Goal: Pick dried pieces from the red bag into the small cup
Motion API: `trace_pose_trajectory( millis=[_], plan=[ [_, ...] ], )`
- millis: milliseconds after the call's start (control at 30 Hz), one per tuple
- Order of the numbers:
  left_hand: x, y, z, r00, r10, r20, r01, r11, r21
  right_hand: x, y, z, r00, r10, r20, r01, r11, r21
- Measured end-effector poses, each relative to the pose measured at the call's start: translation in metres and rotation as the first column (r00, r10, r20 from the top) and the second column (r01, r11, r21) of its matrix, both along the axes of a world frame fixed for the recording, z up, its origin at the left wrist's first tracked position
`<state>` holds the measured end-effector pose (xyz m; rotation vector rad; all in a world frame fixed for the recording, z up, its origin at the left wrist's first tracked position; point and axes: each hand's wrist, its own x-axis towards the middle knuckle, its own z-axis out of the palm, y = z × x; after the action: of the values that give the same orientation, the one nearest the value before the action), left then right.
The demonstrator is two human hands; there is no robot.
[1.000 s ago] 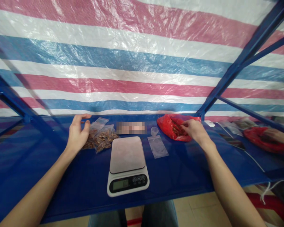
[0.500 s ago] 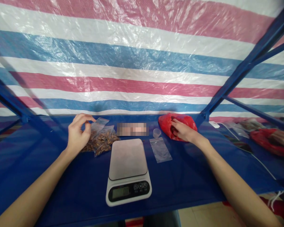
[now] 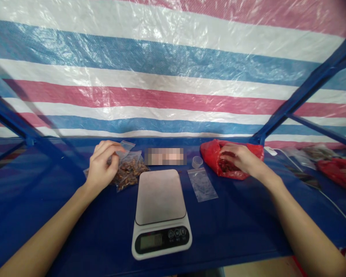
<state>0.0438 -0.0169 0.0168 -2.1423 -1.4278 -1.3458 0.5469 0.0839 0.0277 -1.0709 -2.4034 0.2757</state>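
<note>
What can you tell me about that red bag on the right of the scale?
The red bag is thin, crinkled, shiny plastic, slumped on the blue table at the back, right of the scale. Its mouth is open, showing dark reddish-brown bits inside. The right hand reaches into the opening, fingers curled over the contents.

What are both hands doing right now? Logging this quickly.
Left hand: fingers pinched on a filled clear bag.
Right hand: curled inside the red bag; grip cannot be told.
</note>
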Motion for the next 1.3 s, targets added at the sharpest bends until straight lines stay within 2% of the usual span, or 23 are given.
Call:
trace_pose_trajectory(
  millis=[100, 200, 367, 467, 700, 967, 1100, 1300],
  plan=[
    [-0.005, 0.002, -0.003, 1.000, 0.002, -0.005, -0.002, 1.000, 0.013, -0.008, -0.009, 0.008, 0.989, -0.079, -0.125, 0.094, 0.989, 0.116],
    [-0.005, 0.004, -0.005, 1.000, -0.001, -0.011, 0.001, 1.000, 0.011, -0.032, -0.026, 0.011, 0.956, -0.107, -0.274, 0.160, 0.971, 0.179],
    [-0.002, 0.004, -0.005, 1.000, -0.006, -0.019, 0.006, 1.000, -0.009, -0.087, -0.054, 0.000, 0.947, 0.023, -0.320, 0.039, 0.982, 0.185],
    [-0.002, 0.004, -0.006, 1.000, -0.002, -0.018, 0.002, 1.000, -0.007, -0.103, -0.057, -0.010, 0.952, 0.075, -0.298, -0.018, 0.982, 0.189],
    [-0.004, 0.006, -0.008, 1.000, -0.018, -0.017, 0.018, 1.000, -0.008, -0.097, -0.048, -0.016, 0.956, 0.037, -0.291, 0.024, 0.978, 0.207],
    [-0.003, 0.005, -0.008, 0.999, 0.026, -0.026, -0.027, 0.999, -0.022, -0.097, -0.044, -0.023, 0.964, 0.064, -0.258, 0.000, 0.970, 0.242],
    [-0.001, 0.004, -0.007, 0.999, 0.003, -0.047, -0.003, 1.000, -0.002, -0.095, -0.044, -0.023, 0.968, 0.092, -0.235, -0.030, 0.967, 0.254],
    [0.005, 0.002, -0.007, 1.000, 0.001, -0.031, -0.002, 0.999, -0.044, -0.092, -0.044, -0.023, 0.968, 0.086, -0.236, -0.022, 0.966, 0.258]
  ],
)
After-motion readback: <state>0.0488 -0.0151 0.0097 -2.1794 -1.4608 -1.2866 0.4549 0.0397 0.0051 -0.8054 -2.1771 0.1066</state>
